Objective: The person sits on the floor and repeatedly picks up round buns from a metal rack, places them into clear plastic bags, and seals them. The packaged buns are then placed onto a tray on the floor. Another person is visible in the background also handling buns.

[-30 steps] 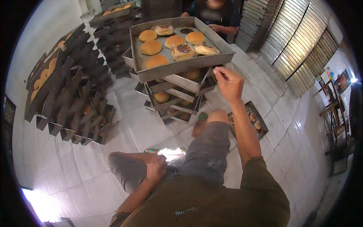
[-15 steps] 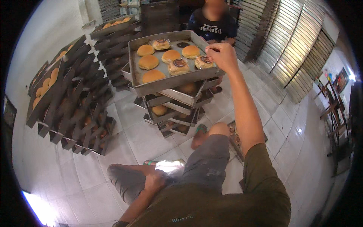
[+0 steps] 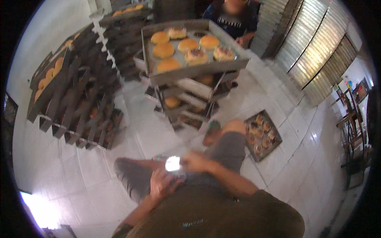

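Glinting in the near middle of the scene is some shiny plastic [image 3: 173,163]; the left hand [image 3: 162,183], partly curled, seems to hold its near edge; the right hand [image 3: 195,162] blurs at its right side, grip and opening impossible to tell; likely light, limp and slippery, the plastic should pinch best by an edge.

Olive-brown shirt [image 3: 246,214], small pale chest print [image 3: 193,223] (blurred); grey shorts [image 3: 228,150]; green-strapped footwear [image 3: 214,126], perhaps sandals.
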`<action>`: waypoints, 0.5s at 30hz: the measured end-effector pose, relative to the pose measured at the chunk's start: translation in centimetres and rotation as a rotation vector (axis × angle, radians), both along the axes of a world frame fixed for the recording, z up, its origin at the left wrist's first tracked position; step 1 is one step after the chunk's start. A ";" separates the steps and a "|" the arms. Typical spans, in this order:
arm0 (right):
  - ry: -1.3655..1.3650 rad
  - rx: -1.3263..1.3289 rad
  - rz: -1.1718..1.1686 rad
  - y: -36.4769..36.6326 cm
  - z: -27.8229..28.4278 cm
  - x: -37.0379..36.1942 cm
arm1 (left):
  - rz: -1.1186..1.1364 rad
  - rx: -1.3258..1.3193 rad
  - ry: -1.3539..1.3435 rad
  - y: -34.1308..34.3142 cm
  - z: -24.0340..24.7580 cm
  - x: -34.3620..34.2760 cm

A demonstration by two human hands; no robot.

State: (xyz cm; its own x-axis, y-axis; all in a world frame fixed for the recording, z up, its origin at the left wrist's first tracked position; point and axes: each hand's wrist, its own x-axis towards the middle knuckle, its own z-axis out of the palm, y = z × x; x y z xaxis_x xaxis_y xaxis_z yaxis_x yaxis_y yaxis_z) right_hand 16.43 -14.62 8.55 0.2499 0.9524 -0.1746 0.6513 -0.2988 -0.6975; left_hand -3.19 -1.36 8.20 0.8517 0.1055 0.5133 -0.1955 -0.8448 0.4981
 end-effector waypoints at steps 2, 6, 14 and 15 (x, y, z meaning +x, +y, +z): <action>0.357 0.108 -0.284 1.9 2.0 2.8 | -0.021 -0.142 0.221 -0.9 0.8 0.5; 0.077 -0.150 0.082 0.4 -2.4 1.0 | -0.301 -0.466 0.747 -1.4 1.0 3.4; 0.284 0.052 -0.324 2.2 -2.2 4.1 | -0.005 -0.526 0.498 -1.9 -0.3 1.1; 0.426 0.122 -0.438 2.9 -1.6 4.9 | 0.186 -0.254 0.336 -2.1 -0.1 1.7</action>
State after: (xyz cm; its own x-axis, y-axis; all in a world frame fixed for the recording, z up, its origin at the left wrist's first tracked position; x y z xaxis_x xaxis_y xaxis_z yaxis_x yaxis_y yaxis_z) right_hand 21.30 -11.71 7.00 0.5545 0.7963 -0.2419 0.1427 -0.3773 -0.9150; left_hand -1.51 -3.47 8.08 0.9212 0.3589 0.1504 0.1553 -0.6935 0.7035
